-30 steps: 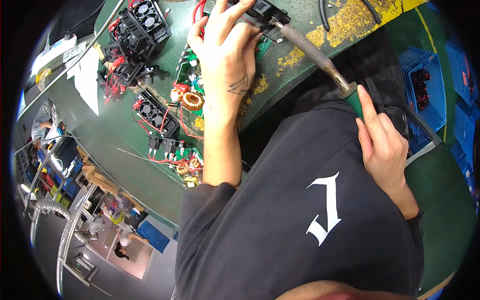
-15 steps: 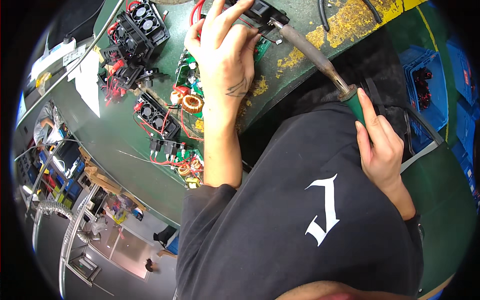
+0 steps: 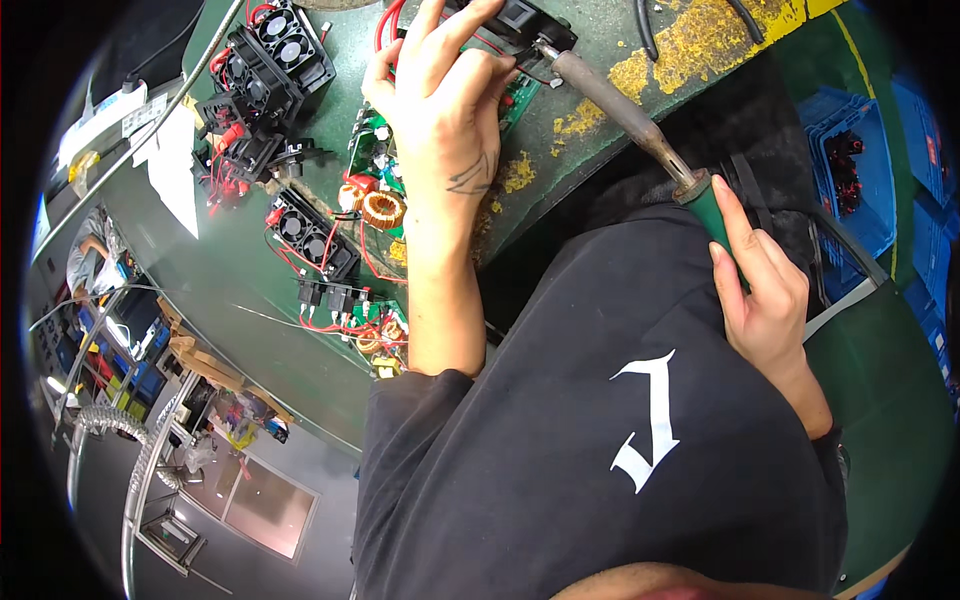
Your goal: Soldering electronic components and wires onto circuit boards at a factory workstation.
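Blue bin (image 3: 872,228), right: holds red-and-black parts (image 3: 846,172). Right hand (image 3: 766,285) has its grip round soldering iron (image 3: 630,122), tip at black housing (image 3: 522,20), far side of desk (image 3: 215,285). Left hand (image 3: 445,120) at housing, hold unclear. One background person, left, gone since earlier frame.

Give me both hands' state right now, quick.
Left hand: partly curled at the black part; whether it grips cannot be told.
Right hand: closed, holding the soldering iron by its green handle.
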A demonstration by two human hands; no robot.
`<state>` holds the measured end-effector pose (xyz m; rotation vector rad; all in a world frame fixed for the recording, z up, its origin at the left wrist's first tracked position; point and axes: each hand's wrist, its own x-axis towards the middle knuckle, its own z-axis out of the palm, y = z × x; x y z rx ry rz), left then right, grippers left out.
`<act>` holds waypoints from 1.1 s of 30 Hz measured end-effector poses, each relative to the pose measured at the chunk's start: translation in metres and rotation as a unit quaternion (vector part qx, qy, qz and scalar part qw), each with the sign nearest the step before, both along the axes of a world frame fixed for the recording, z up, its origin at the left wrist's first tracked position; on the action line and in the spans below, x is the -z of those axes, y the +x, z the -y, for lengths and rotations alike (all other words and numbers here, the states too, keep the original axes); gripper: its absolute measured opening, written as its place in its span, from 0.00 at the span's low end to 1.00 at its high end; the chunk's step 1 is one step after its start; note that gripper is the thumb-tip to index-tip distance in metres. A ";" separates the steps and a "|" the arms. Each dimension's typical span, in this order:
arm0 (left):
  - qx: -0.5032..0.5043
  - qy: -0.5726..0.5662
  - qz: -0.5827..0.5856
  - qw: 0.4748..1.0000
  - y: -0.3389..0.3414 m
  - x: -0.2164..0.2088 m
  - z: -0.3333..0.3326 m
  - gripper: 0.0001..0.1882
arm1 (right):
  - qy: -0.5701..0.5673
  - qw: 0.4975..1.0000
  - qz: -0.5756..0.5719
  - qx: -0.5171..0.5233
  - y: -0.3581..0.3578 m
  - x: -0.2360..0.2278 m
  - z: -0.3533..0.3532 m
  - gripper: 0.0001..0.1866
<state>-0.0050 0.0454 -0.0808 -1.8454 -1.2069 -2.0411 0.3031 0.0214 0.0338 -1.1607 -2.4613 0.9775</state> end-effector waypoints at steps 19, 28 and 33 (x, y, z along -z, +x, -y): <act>0.025 0.008 0.037 0.999 0.000 0.003 0.003 0.12 | -0.134 0.989 0.048 0.037 -0.006 -0.019 -0.007 0.28; -0.008 -0.154 -0.093 0.984 0.005 -0.052 0.016 0.12 | -0.127 0.989 0.050 0.062 -0.004 -0.012 -0.008 0.28; 0.044 0.028 0.017 0.998 -0.002 0.002 -0.004 0.12 | -0.130 0.988 0.075 0.039 -0.007 -0.021 -0.008 0.28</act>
